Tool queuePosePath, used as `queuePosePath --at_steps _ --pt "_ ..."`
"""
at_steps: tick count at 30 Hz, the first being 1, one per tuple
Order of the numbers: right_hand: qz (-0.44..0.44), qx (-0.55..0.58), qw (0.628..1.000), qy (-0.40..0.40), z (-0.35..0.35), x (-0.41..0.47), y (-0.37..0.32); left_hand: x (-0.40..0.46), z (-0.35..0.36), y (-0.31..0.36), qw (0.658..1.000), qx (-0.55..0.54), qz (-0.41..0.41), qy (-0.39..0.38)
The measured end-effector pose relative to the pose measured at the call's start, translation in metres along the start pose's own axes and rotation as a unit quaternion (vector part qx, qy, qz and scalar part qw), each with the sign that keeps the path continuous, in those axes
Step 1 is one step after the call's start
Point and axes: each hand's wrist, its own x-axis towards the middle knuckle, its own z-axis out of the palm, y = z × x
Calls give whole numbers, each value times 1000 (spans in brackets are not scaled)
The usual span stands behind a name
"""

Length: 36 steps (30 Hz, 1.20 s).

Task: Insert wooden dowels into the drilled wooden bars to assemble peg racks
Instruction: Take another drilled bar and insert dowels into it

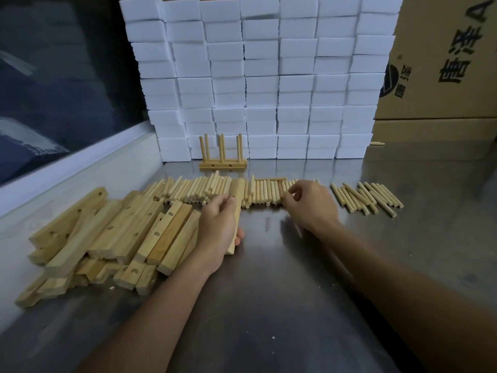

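left hand (219,227) held a drilled bar (236,211) in its grip; right hand (309,203) pinched dowels (269,193) farther right on the table (269,292).

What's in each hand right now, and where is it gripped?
Left hand grips a drilled bar around its near half. Right hand fingers are at the dowels; a hold cannot be told.

Pale yellow-tan wood is seen in the dowels (212,191) and the drilled bars (113,232); one bar (170,234) is marked by a darker orange-brown face. The same light tan is carried by the finished peg rack (222,157). The stacked foam blocks (258,76) are plain white. The table (282,305) is dull grey metal with soft reflections. The cardboard box (441,57) is brown, printed with black characters.
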Motion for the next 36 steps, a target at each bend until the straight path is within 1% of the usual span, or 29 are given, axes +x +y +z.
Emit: queuePosePath --at_steps 2,5,8,10,12,14,17,19,21,24,27,31,34,36 --pt "-1 -3 1000 0 2 17 -2 1 -2 -1 1000 -22 -2 -2" --pt "0 -25 1000 -15 9 46 -3 3 0 -3 1000 -14 15 -10" --pt "-7 -98 994 -44 17 71 -5 7 1 -6 1000 -5 24 -16" --pt "-1 -162 984 -80 24 81 -8 9 1 -6 999 1 27 -19" --pt "8 -197 974 -113 30 85 -10 9 1 -7 999 4 29 -18" --pt "17 -194 974 -119 34 87 -13 10 1 -8 999 2 29 -18" --pt "22 -171 980 -97 34 87 -16 11 2 -9 999 1 29 -17" --pt "25 -152 985 -84 32 86 -18 10 2 -9 999 2 29 -19" --pt "28 -108 992 -61 27 84 -20 10 2 -9 999 -1 29 -22" --pt "16 17 1000 -2 12 73 -26 12 1 -9 999 -10 25 -23" --pt "-7 123 992 31 -12 53 -34 11 1 -10 999 -11 27 -35" --pt "8 239 971 27 -40 13 -42 7 1 -9 999 8 40 -33" --pt "10 291 957 -13 -51 -23 -40 5 1 -8 998 1 43 -41" --pt "1 311 950 -21 -50 -44 -34 2 1 -7 998 -3 51 -46"
